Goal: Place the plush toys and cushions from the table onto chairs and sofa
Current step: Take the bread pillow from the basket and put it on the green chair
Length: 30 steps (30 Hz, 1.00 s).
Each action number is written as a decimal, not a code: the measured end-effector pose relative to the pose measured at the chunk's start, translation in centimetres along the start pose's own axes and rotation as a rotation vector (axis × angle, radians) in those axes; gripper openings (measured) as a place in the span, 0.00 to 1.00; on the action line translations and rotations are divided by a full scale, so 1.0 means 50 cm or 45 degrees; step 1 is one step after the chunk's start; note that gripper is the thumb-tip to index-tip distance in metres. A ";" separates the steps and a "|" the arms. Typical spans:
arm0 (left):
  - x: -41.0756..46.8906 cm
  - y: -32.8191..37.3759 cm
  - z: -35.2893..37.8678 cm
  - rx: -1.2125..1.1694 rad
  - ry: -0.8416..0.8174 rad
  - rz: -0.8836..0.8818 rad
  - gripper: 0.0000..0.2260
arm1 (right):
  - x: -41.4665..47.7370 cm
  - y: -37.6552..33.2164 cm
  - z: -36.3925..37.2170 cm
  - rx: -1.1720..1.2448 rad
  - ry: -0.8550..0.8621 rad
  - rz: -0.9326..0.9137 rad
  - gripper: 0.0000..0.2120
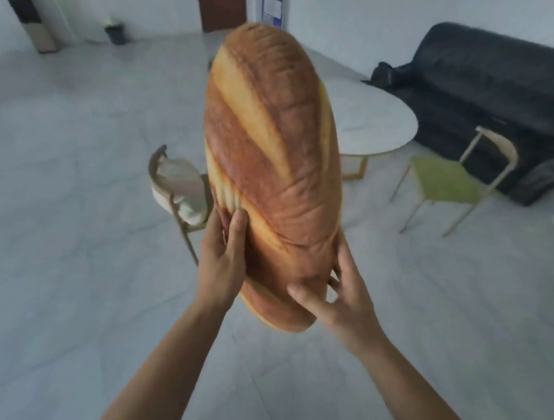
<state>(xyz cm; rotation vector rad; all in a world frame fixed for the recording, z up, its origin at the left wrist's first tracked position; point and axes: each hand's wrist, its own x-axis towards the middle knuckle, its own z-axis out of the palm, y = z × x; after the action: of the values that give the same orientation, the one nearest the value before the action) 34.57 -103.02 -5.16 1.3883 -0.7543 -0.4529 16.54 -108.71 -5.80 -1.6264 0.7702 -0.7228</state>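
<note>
A large bread-shaped cushion [268,164] stands upright in front of me, held at its lower end by both hands. My left hand [222,258] grips its left side with the thumb on the front. My right hand [345,295] holds the lower right edge, thumb across the crust. Behind the cushion on the left, a wooden chair [172,203] carries a pale cushion [183,184]. A chair with a green seat [446,181] stands at the right, its seat bare. A black sofa [490,93] lines the far right wall. The white oval table [372,118] is partly hidden by the bread cushion.
Grey tiled floor [75,197] spreads around me. A small dark bin [116,32] and a tall cardboard object [31,16] stand by the far left wall. A brown door [221,3] is at the back.
</note>
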 end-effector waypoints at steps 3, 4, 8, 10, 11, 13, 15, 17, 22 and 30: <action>0.094 -0.027 0.158 -0.052 -0.262 -0.061 0.07 | 0.045 0.040 -0.101 -0.076 0.294 0.050 0.55; 0.120 -0.038 0.211 -0.067 -0.349 -0.081 0.09 | 0.061 0.055 -0.135 -0.100 0.374 0.072 0.56; 0.193 -0.060 0.434 -0.097 -0.665 -0.071 0.19 | 0.151 0.139 -0.293 -0.116 0.716 0.191 0.57; 0.233 -0.079 0.542 -0.041 -0.793 -0.050 0.26 | 0.206 0.190 -0.388 -0.079 0.907 0.253 0.50; 0.260 -0.090 0.597 0.007 -0.841 -0.014 0.27 | 0.237 0.212 -0.441 -0.038 0.982 0.266 0.46; 0.321 -0.102 0.701 0.101 -0.906 0.036 0.28 | 0.306 0.242 -0.548 0.080 1.056 0.273 0.36; 0.391 -0.110 0.796 0.149 -0.954 0.014 0.29 | 0.378 0.255 -0.647 0.194 1.042 0.288 0.31; 0.461 -0.121 0.879 0.204 -0.944 -0.006 0.31 | 0.448 0.261 -0.734 0.268 1.010 0.284 0.30; 0.586 -0.151 1.068 0.223 -0.913 -0.299 0.25 | 0.588 0.275 -0.912 0.270 1.018 0.312 0.32; 0.785 -0.329 1.398 0.132 -0.955 -0.418 0.49 | 0.853 0.360 -1.187 -0.036 0.977 0.378 0.47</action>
<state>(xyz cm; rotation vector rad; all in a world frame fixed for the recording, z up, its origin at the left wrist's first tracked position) 14.62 -182.03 -12.48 1.4447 -1.1627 -1.2483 -7.15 -179.97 -11.02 -1.1959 1.5341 -1.1310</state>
